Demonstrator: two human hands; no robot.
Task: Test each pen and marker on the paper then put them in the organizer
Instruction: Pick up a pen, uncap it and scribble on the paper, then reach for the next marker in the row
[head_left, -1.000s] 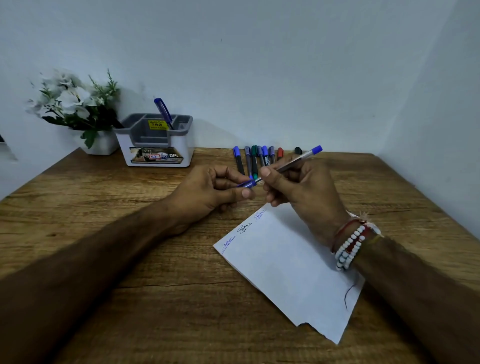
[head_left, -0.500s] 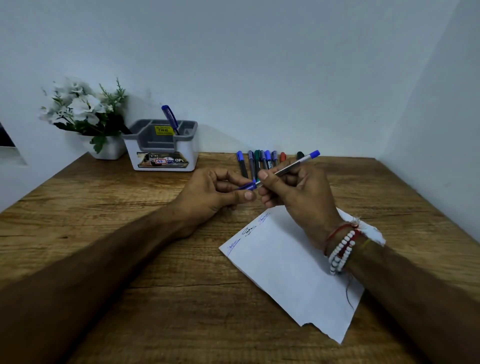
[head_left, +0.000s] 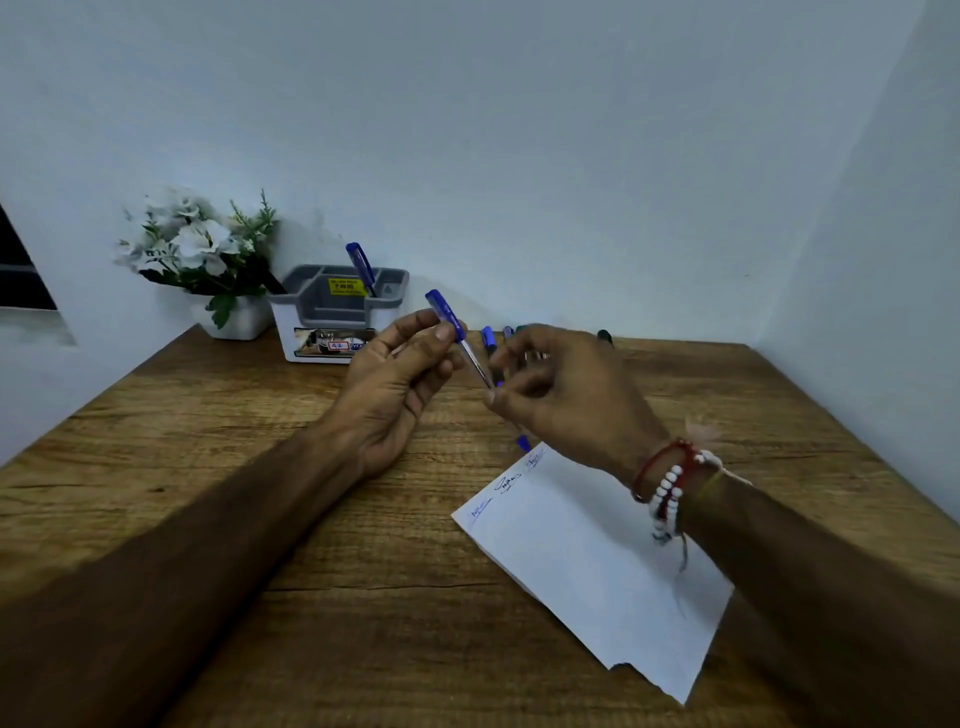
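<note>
Thumb and forefinger of the left hand pinch a blue pen at its capped end, with the cap pointing up and away towards the organizer. The pen slants down to the right, above the desk. Its clear barrel passes between the thumb and curled fingers of the right hand, which pinches it lower down, though that hand is blurred. The pen's blue tail shows just below the right hand, over the top corner of the paper.

The paper lies flat on the desk under the right wrist, with three small scribbles along its upper left edge. The white and grey organizer stands at the back by the wall, with one blue pen upright in it. A row of pens and markers lies behind the right hand, mostly hidden. A pot of white flowers stands left of the organizer.
</note>
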